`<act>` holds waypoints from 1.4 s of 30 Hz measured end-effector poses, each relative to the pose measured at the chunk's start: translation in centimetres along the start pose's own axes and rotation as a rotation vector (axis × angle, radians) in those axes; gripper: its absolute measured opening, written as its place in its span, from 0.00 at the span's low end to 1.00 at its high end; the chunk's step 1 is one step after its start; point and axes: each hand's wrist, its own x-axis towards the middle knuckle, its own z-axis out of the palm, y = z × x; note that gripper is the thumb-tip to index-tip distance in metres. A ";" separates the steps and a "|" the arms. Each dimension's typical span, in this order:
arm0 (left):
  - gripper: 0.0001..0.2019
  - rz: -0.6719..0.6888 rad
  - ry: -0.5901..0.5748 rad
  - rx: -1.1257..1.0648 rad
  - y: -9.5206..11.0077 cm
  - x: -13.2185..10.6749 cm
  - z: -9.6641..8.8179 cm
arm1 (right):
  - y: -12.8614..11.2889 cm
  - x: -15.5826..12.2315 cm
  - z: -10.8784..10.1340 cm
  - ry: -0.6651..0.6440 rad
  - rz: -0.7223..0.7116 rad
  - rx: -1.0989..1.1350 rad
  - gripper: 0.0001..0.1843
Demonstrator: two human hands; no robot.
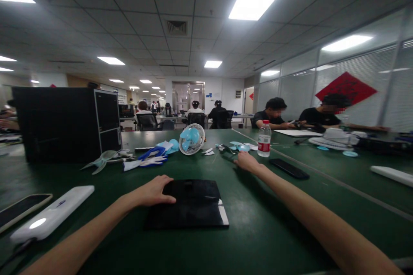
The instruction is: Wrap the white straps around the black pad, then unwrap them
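My left hand rests on the left edge of a flat black case lying on the green table; its fingers curl over the case's corner. My right hand reaches far forward, its fingers on small light-blue and dark parts near the table's middle. The fingers are turned away, so whether they hold anything is hidden. A small blue and white desk fan stands just beyond, tilted on its side.
A water bottle and a black phone lie right of my right hand. Blue-white gloves, a fan blade, a black computer tower, a white power bank and a phone sit left. People work at the far right.
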 end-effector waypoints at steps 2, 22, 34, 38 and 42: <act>0.45 0.010 0.002 -0.006 -0.2 0.0 0.1 | -0.1 -0.3 -1.0 0.056 0.033 -0.019 0.23; 0.45 -0.024 0.002 -0.048 0.3 -0.5 -0.1 | -5.0 -7.7 -10.0 0.236 -0.156 0.291 0.22; 0.26 0.156 0.771 -0.103 1.3 -0.7 -3.3 | -10.1 -11.3 -12.0 0.025 -0.410 0.823 0.23; 0.22 0.178 0.718 -0.112 3.1 -2.0 -4.0 | -11.9 -12.4 -12.1 -0.097 -0.477 0.894 0.23; 0.20 0.168 0.634 -0.117 4.1 -2.7 -4.0 | -12.7 -12.8 -11.8 -0.138 -0.516 0.920 0.21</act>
